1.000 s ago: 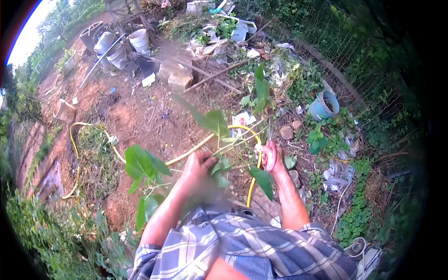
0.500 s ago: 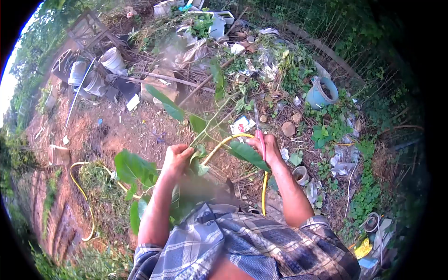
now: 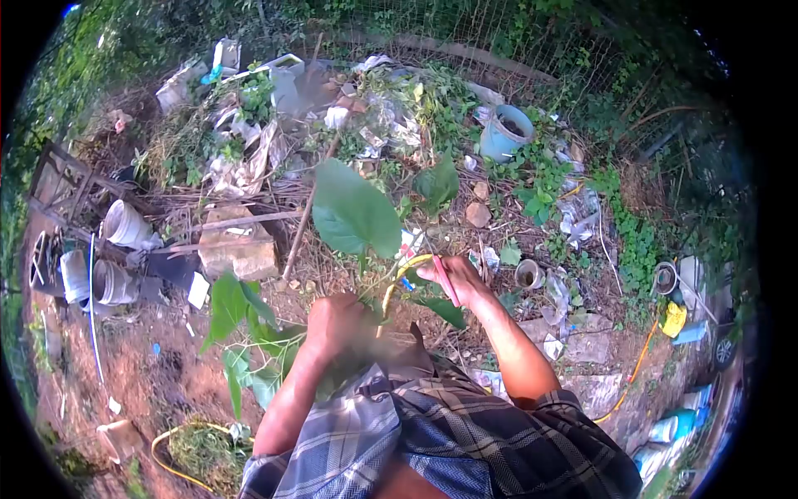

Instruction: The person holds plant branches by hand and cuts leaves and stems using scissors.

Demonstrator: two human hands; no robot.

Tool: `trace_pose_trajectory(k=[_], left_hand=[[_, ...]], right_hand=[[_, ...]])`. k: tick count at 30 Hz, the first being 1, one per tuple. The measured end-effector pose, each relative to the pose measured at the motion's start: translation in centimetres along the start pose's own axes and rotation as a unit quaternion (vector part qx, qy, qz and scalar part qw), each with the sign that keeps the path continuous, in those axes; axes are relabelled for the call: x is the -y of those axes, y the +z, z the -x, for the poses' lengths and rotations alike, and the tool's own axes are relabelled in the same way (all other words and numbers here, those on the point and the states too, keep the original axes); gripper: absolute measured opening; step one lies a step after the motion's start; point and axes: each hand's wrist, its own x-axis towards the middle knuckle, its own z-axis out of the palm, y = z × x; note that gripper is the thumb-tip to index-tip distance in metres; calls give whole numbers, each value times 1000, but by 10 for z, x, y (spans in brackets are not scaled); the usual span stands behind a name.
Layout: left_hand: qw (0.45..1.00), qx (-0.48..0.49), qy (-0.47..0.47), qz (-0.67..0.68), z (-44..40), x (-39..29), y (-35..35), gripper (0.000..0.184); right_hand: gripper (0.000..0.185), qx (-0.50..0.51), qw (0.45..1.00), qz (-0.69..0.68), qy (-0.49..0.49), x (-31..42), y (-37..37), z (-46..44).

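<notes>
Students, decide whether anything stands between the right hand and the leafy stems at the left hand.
Nothing clearly blocks the right hand, holding a pink-handled tool, from the leafy stems at the left hand. A yellow hose shows between the hands in this view, but its height is unclear.

Bright outdoor daylight at left and centre, deep shade at far right, bowed by a wide lens.
Black curves swallow the corners, and the foliage (image 3: 648,62) at far right sinks into darkness. The shirt (image 3: 432,424) is paler on its left, darker on its right. Hazy smears blur the left hand (image 3: 334,326) and the far litter (image 3: 337,117); one large leaf (image 3: 356,209) looks fairly crisp.
</notes>
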Motion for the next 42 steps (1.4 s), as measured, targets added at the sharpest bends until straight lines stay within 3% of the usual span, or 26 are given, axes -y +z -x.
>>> trace_pose_trajectory(k=[2,5,6,9,13,15,17,20,23,25,29,30,33,34,42], left_hand=[[996,16,77,-39,-5,19,-27,18],[996,60,50,-44,-18,47,-55,19],[998,63,-3,9,-24,64,-56,21],[996,59,-23,70,-38,91,-62,22],[994,54,-62,67,-55,114,-62,21],[994,38,-76,72,-57,122,-66,21],[992,17,-73,101,-57,129,-67,18],[989,-3,-91,115,-56,112,-75,16],[983,-13,-111,144,-55,84,-74,16],[990,-28,-77,119,-56,68,-67,15],[996,-1,-57,70,-58,44,-48,14],[996,-4,-51,70,-57,31,-43,14],[996,7,-44,73,-58,0,-33,16],[997,3,-29,69,-59,-7,-29,16],[994,-37,-45,94,-80,-15,-1,16]], right_hand=[[54,-40,999,-10,-8,12,31,-10],[51,-83,993,-70,-36,20,67,-12],[49,-72,992,-103,-26,27,70,-10],[39,-46,980,-194,17,46,75,-14],[25,-139,863,-469,123,65,69,-36],[23,-157,838,-518,70,52,51,-44],[22,-116,894,-425,83,36,32,-33],[38,-39,957,-247,145,26,28,-4],[42,22,975,-142,171,-18,51,-3],[41,-4,986,-162,45,-24,58,-3],[45,38,986,-161,27,-45,33,-21],[44,-22,980,-178,-83,-45,30,-28],[57,28,989,-146,15,-42,-7,-31],[53,22,989,-143,13,-40,-15,-33],[34,-65,988,-93,-106,-84,-24,-46]])
